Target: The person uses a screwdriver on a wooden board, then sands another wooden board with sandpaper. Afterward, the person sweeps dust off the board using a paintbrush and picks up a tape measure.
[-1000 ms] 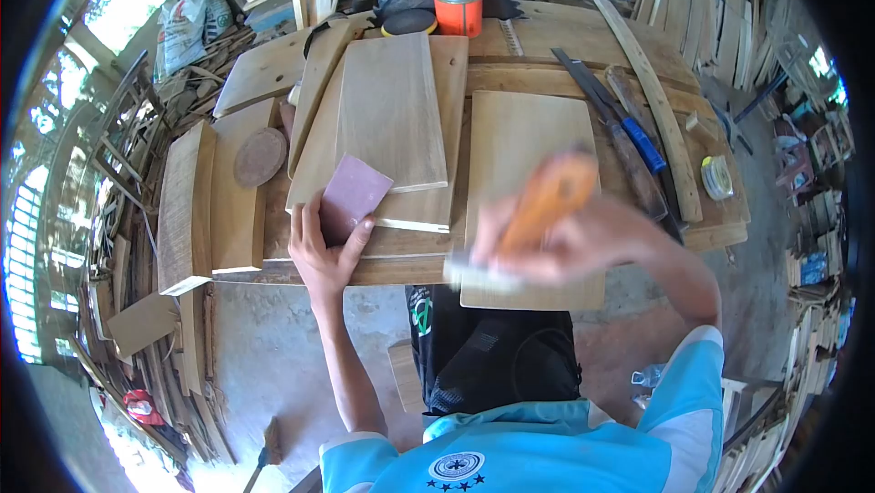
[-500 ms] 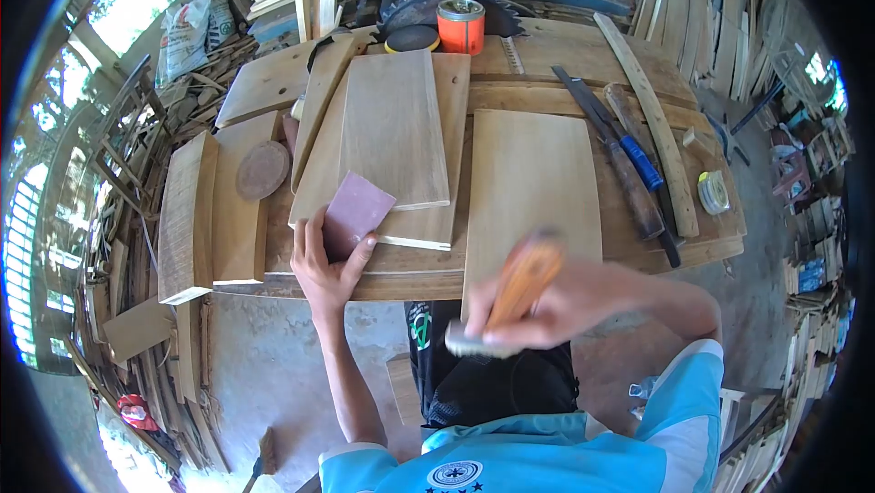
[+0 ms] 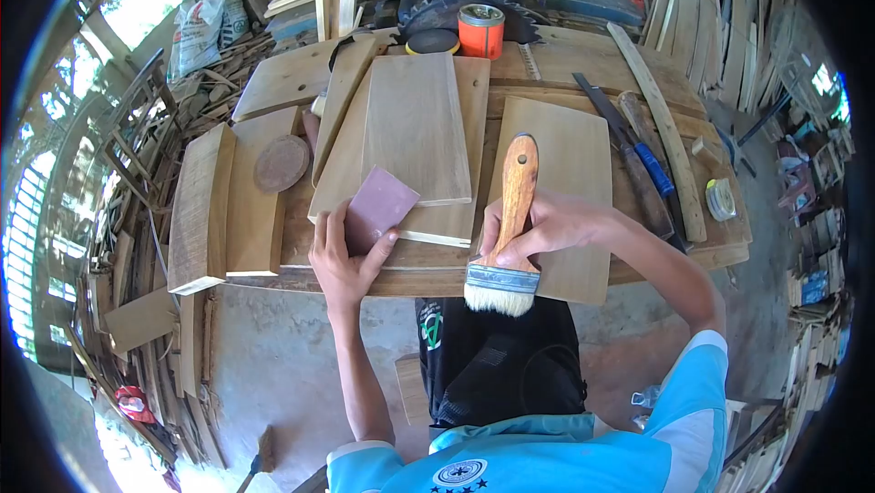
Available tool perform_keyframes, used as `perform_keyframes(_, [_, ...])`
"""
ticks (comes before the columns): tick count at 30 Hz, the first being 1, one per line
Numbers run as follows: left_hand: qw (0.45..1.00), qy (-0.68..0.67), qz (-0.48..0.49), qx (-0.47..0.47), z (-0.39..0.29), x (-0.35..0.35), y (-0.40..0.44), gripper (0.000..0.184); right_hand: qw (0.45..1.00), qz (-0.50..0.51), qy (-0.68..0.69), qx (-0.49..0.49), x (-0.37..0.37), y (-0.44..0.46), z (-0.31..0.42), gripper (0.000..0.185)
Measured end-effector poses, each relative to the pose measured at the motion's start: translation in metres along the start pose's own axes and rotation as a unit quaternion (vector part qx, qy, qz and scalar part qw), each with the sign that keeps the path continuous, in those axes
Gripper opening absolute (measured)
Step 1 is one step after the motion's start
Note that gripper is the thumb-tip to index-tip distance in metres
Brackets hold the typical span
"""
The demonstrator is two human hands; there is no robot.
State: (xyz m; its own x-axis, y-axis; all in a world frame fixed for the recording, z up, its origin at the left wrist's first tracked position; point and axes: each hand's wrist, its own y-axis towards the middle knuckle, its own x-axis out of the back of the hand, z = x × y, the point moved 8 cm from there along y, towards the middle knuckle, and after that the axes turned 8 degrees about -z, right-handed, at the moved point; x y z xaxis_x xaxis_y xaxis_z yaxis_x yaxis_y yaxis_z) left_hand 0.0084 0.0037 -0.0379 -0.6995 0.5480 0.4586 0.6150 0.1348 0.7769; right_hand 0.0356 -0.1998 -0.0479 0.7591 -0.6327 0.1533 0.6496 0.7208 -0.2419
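Observation:
My left hand (image 3: 348, 261) holds a square of pinkish sandpaper (image 3: 381, 208) between thumb and fingers, at the front corner of two stacked boards (image 3: 415, 133). A wide paintbrush (image 3: 518, 192) is in my right hand (image 3: 551, 229), gripped low on its wooden handle, with pale bristles pointing toward me. The bristles hang beyond the front edge of a flat board (image 3: 565, 156). My right fingers are wrapped round the handle, over that board's front left part.
Beside the right board lie files (image 3: 629, 142), a long wooden strip (image 3: 661, 119) and a tape roll (image 3: 720, 200). An orange can (image 3: 481, 32) stands before a circular saw blade (image 3: 519, 15). Thick wood pieces (image 3: 200, 206) and a round disc (image 3: 281, 164) sit at the left.
The brush and my right hand have moved up and slightly right from the front edge, and the handle now stands more upright. My left hand keeps its hold on the sandpaper.

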Motion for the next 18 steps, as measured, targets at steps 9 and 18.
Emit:
perform_keyframes(9, [1.0, -0.012, -0.003, 0.001, -0.001, 0.001, 0.0, 0.061, 0.988, -0.148, -0.038, -0.022, 0.098, 0.023, -0.008, 0.026])
perform_keyframes(18, [1.0, -0.019, -0.013, 0.002, -0.003, 0.003, 0.001, 0.06, 0.886, -0.347, -0.304, 0.031, 0.216, 0.062, 0.017, 0.017])
